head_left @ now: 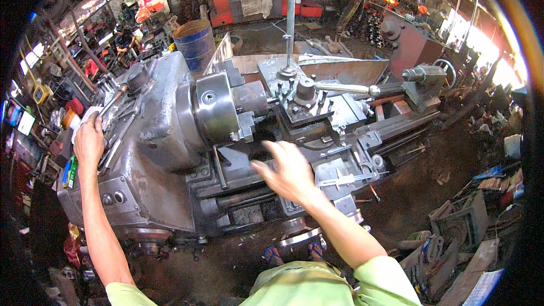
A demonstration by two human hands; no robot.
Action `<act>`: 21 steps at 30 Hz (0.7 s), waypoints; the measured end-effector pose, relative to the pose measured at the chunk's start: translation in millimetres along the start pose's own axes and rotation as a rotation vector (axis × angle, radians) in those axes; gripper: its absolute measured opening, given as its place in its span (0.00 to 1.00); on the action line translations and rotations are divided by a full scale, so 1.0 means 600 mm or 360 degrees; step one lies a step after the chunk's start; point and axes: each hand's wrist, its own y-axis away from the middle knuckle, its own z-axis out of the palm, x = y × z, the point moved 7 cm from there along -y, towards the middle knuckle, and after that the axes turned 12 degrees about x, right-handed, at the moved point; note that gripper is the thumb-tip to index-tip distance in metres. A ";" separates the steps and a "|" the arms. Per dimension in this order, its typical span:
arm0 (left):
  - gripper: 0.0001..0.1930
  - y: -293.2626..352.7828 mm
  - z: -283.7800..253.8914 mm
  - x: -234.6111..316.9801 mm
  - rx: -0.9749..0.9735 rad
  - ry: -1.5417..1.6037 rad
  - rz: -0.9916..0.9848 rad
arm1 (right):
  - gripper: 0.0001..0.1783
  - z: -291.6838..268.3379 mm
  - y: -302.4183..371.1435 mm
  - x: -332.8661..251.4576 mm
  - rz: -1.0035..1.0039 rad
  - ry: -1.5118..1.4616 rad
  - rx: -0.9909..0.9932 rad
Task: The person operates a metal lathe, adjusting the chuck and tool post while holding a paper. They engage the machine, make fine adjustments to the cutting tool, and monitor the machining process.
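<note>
My left hand (89,141) is closed around the end of a metal lever (116,99) on top of the lathe's grey headstock (158,119). My right hand (288,174) is open and slightly blurred, fingers apart, over the lathe bed just below the chuck (216,107). A thick round metal workpiece (251,97) sits in the chuck jaws. Facing it is the tool post (306,93), with several upright bolts and a long handle (345,88). Calipers (345,179) lie on the carriage beside my right forearm.
The tailstock (424,82) with its handwheel stands at the right end of the bed. Loose rods and tools (119,136) lie on the headstock. A rusty blue drum (194,45) stands behind the lathe. Scrap metal and boards (462,221) crowd the floor at the right.
</note>
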 end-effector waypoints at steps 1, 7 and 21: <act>0.18 0.000 -0.003 0.001 0.0025 0.0053 0.0015 | 0.34 0.074 -0.011 0.037 0.0665 -0.0106 -0.0244; 0.18 -0.012 0.012 -0.027 0.0020 0.0204 -0.0022 | 0.36 0.284 -0.006 0.095 0.2139 -0.2075 -0.0313; 0.20 0.024 -0.011 0.039 0.0002 0.0112 0.0125 | 0.48 0.267 0.015 0.109 0.2040 -0.1928 -0.0356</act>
